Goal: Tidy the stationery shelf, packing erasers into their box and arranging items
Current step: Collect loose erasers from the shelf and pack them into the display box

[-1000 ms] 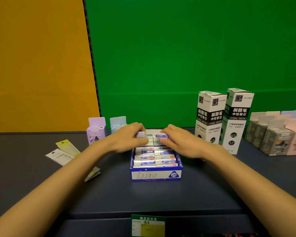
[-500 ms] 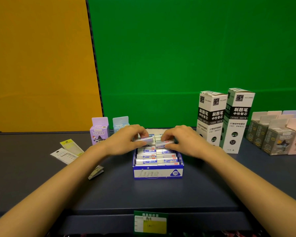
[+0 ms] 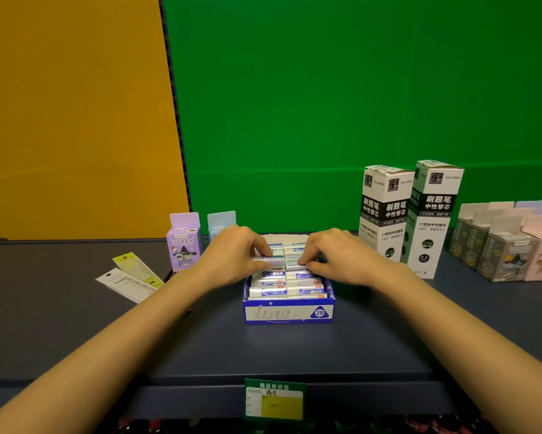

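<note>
A blue and white eraser box (image 3: 288, 313) marked 2B stands open on the dark shelf (image 3: 294, 349), filled with two columns of wrapped erasers (image 3: 286, 285). My left hand (image 3: 232, 258) reaches over the box's left side, its fingers pinching an eraser in the left column. My right hand (image 3: 341, 256) reaches over the right side, its fingertips gripping an eraser in the right column. The far rows of erasers are partly hidden under both hands.
Two tall white refill boxes (image 3: 410, 217) stand right of the eraser box. Grey and pink small boxes (image 3: 507, 242) fill the far right. A purple box (image 3: 183, 242) and a light blue box (image 3: 221, 223) stand at the left, with flat packets (image 3: 132, 277) beyond. A price label (image 3: 276, 399) hangs on the shelf edge.
Both hands have lowered the erasers they held just above the box down into the rows. The camera view has shifted slightly.
</note>
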The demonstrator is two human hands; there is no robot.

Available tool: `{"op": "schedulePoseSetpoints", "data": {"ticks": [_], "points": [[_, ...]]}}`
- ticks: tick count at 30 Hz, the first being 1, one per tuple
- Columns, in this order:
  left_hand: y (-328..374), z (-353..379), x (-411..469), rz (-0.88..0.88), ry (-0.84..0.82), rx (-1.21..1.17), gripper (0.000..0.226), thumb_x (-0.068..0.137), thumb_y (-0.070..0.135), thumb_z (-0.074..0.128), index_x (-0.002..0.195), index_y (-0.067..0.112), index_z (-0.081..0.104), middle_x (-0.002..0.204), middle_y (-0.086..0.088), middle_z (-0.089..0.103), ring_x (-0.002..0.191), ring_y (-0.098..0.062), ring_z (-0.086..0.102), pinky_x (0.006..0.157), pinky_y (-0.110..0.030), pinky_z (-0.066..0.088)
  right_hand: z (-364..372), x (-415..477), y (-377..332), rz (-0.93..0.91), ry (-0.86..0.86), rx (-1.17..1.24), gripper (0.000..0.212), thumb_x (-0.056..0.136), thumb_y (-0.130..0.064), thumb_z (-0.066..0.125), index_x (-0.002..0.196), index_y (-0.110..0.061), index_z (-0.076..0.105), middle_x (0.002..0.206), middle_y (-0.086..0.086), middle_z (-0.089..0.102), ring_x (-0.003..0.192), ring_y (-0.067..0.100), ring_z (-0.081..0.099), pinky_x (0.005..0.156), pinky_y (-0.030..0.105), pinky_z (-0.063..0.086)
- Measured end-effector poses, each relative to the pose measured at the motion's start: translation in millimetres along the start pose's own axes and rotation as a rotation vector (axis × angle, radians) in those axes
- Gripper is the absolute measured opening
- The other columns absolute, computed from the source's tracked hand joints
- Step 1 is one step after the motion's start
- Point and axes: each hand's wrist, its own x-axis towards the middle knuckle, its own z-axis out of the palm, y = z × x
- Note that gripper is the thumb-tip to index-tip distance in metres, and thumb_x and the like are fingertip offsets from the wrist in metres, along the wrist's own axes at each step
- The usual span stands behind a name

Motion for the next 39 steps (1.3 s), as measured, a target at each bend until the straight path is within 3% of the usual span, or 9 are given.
{"op": "schedulePoseSetpoints", "data": {"ticks": [9,14,27,33,37,39], "points": [[4.7,6.5,2.3,-0.017,-0.049,0.083,0.028,0.081,0.029,0.066,0.103,0.014,0.072,0.108,-0.004,0.072,0.087,-0.018,0.063,0.073,-0.026,0.044,2.7,-6.9,1.3,0.013,-0.013,0.028,0.029,0.089,-0.03,0.053,0.114,-0.024,0.065,0.118,-0.003,0.061,0.105,0.016,0.057,0.088,0.038,0.05],[7.3,6.0,-0.2,0.042,-0.07,0.18,0.024,0.084,0.026,0.06,0.101,0.014,0.071,0.115,0.001,0.067,0.101,-0.017,0.061,0.083,-0.031,0.05,3.3,-8.7,2.1,0.013,-0.016,0.016,0.03,0.088,-0.031,0.052,0.115,-0.024,0.064,0.12,-0.003,0.06,0.107,0.016,0.056,0.09,0.037,0.049],[6.9,8.1,-1.0,0.113,0.032,0.226,0.021,0.087,0.027,0.057,0.101,0.02,0.071,0.116,0.005,0.065,0.106,-0.015,0.058,0.078,-0.025,0.04,3.1,-5.4,1.9,0.008,-0.012,0.003,0.029,0.088,-0.032,0.052,0.114,-0.024,0.064,0.119,-0.002,0.06,0.107,0.018,0.057,0.09,0.039,0.049],[4.5,5.8,-0.4,0.154,-0.062,0.233,0.024,0.088,0.027,0.054,0.102,0.02,0.071,0.118,0.005,0.063,0.101,-0.012,0.057,0.072,-0.022,0.038,2.6,-5.4,0.7,0.008,-0.013,0.0,0.029,0.089,-0.032,0.051,0.114,-0.024,0.064,0.12,-0.003,0.059,0.107,0.017,0.056,0.09,0.038,0.049],[1.6,4.5,-0.3,0.162,-0.135,0.237,0.026,0.088,0.028,0.051,0.101,0.02,0.072,0.114,0.003,0.061,0.087,-0.008,0.05,0.068,-0.025,0.039,2.4,-5.1,-0.6,0.006,-0.011,-0.015,0.029,0.09,-0.032,0.05,0.115,-0.025,0.063,0.121,-0.003,0.059,0.108,0.016,0.056,0.089,0.037,0.049],[0.0,4.5,-0.6,0.164,-0.156,0.236,0.028,0.089,0.03,0.049,0.104,0.02,0.071,0.115,0.002,0.059,0.092,-0.01,0.051,0.07,-0.027,0.04,1.5,-4.3,-1.8,0.01,-0.015,-0.03,0.029,0.09,-0.032,0.05,0.114,-0.024,0.064,0.122,-0.003,0.058,0.109,0.016,0.055,0.09,0.037,0.049]]}}
